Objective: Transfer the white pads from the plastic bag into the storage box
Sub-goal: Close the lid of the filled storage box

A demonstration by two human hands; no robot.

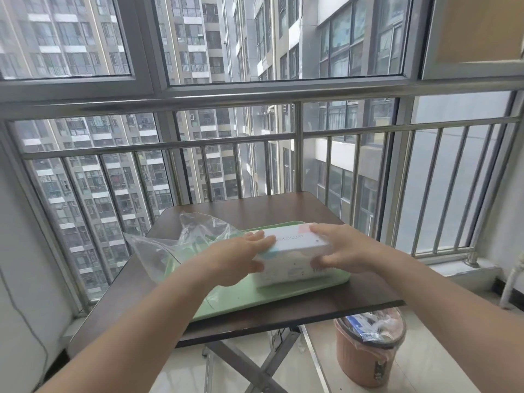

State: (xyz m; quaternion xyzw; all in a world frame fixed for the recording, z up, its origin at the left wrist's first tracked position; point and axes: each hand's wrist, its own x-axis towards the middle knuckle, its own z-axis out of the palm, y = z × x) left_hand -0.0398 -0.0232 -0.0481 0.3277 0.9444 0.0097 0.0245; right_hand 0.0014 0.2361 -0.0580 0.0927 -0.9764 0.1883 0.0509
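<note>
Your left hand (241, 262) and right hand (344, 251) both grip the white storage box (295, 255), one at each end, fingers curled over the top edge and thumbs pressed against the near side. The box sits on the pale green tray (241, 296), towards its right end, and the tray rests on the dark brown folding table (283, 205). The clear plastic bag (181, 245) lies crumpled on the left part of the tray, just beside your left hand and spilling over the table's left edge. You cannot tell whether any white pads are left in the bag, and none show clearly. A pinkish bin (368, 347) with rubbish in it stands on the floor under the table's right corner
</note>
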